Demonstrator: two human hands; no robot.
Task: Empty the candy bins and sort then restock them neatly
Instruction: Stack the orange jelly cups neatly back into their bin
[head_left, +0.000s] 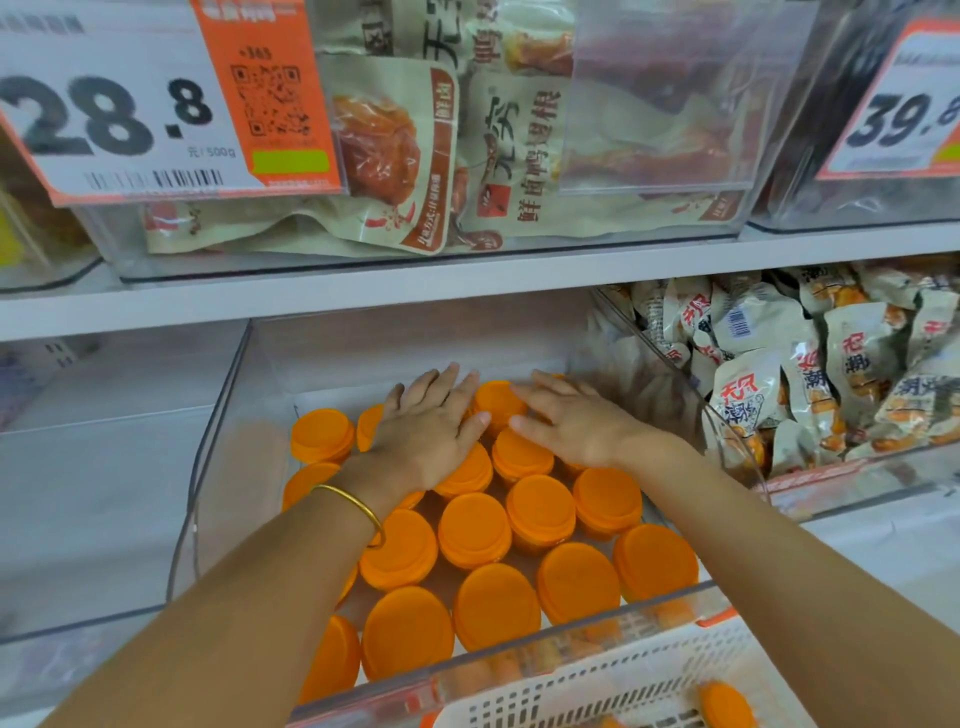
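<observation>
A clear plastic bin (218, 415) on the middle shelf holds several small jars with orange lids (474, 530), standing upright in rows. My left hand (431, 421), with a gold bangle on its wrist, lies flat with straight fingers on the lids at the back of the bin. My right hand (566, 415) lies flat beside it, fingers straight, pressing on the back-row lids. Neither hand grips a jar. The jars under both palms are hidden.
A white perforated basket (597, 680) at the bottom right holds an orange-lidded jar (724, 704). To the right, a bin of white snack packets (810, 374). The shelf above carries a bin of beige snack bags (415, 156) and price tags 28.8 (114, 114) and 39.8 (904, 119).
</observation>
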